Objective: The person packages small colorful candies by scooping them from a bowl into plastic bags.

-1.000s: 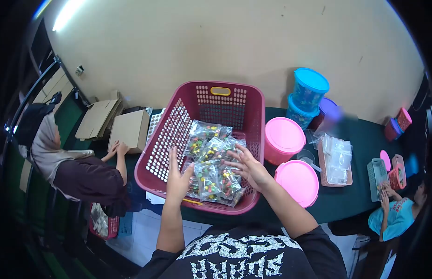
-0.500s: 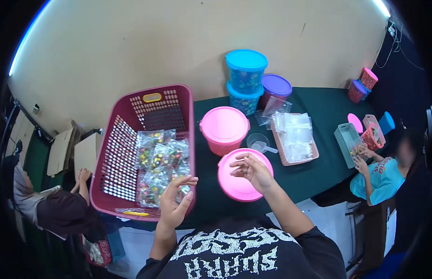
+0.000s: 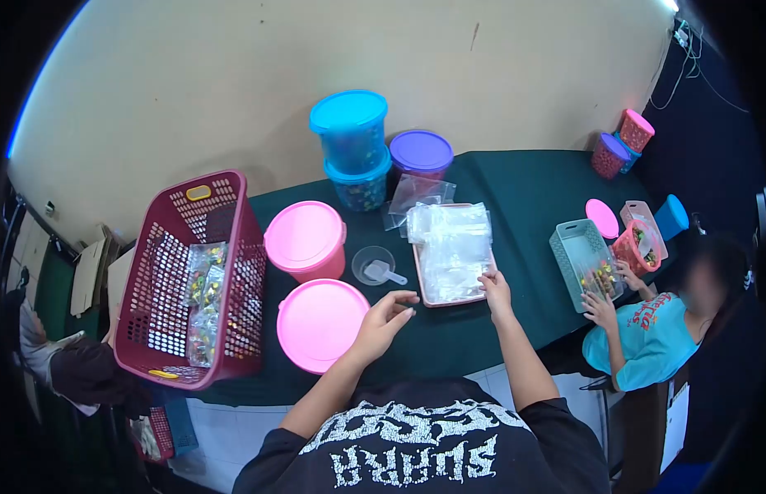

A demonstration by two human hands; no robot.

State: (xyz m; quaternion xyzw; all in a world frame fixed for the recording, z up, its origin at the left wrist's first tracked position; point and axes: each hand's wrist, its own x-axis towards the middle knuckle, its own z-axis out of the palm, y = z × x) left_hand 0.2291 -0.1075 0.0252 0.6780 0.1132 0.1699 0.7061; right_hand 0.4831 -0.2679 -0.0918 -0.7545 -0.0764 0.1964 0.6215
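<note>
My right hand is at the front right corner of a pink tray, its thumb and fingers closed on the edge of a clear plastic bag. A pile of flat clear plastic bags fills the tray. My left hand is held over the table with its fingers loosely bent and apart, holding nothing. It is between the tray and a round pink lid. Just beyond it, a clear round bowl holds a small white scoop.
A maroon basket with packed bags of colourful pieces stands left. Behind are a pink-lidded tub, stacked blue tubs and a purple-lidded tub. One person at right handles a green basket; another is at left.
My view has turned right. Both hands have moved right, from beside the maroon basket and over the pink lid; my right hand has reached the bags in the tray.
</note>
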